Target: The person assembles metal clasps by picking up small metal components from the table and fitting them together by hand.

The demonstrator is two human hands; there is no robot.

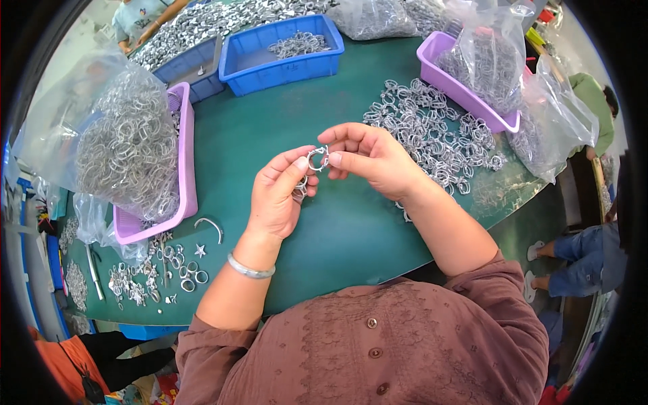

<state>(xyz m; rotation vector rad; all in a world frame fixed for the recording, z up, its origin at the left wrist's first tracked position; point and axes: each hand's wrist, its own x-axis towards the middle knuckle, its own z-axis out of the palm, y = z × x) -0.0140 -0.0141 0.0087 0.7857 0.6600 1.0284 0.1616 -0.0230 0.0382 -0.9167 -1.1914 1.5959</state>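
Over the middle of the green table, my left hand (273, 202) pinches a silver-coloured ring (311, 163) between thumb and fingers. From the other side, the fingertips of my right hand (379, 159) close on the same ring, which stands upright between both hands. More silver rings (299, 194) show in the curled fingers of my left hand; how many is hidden. Right of my right hand lies a loose pile of silver rings (425, 128), some near its forearm. Small silver pieces and rings (188, 273) lie to the left of my left forearm.
A purple basket (187, 162) with a bag of rings (125, 152) stands left. Another purple basket (503, 124) with bagged rings is far right. Blue bins (283, 75) and heaped metal parts (196, 27) are at the back. Other people are around the table (270, 121).
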